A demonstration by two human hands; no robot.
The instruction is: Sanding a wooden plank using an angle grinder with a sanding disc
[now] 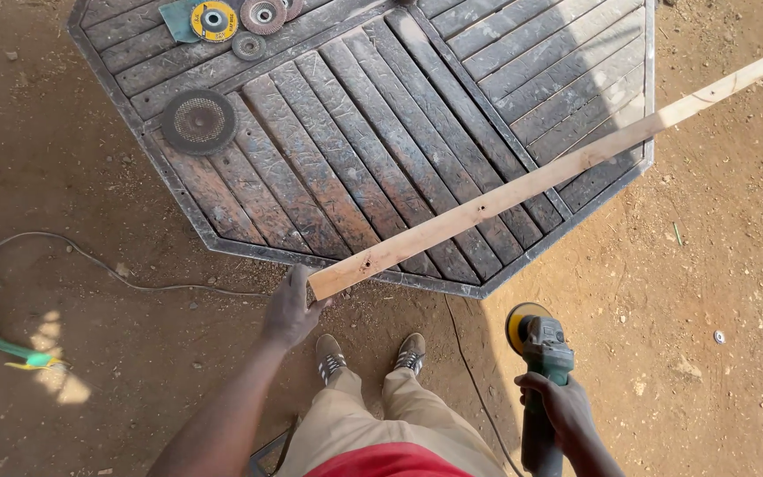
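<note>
Yellow-labelled disc (214, 19) atop octagonal tabletop (381, 168)

Left hand (291, 309) stretched forward, fingers curled in a grip; right hand (558, 408) fisted, held low

I see a dark octagonal panel of weathered wooden slats (328, 150) lying on reddish-brown dirt ground (717, 265). A large grey round grinding disc (199, 121) rests on the slats; smaller discs, one yellow-centred (214, 19), cluster near the top edge. A thin grey cable (90, 261) trails left, near what may be a green-handled tool (19, 355).
</note>
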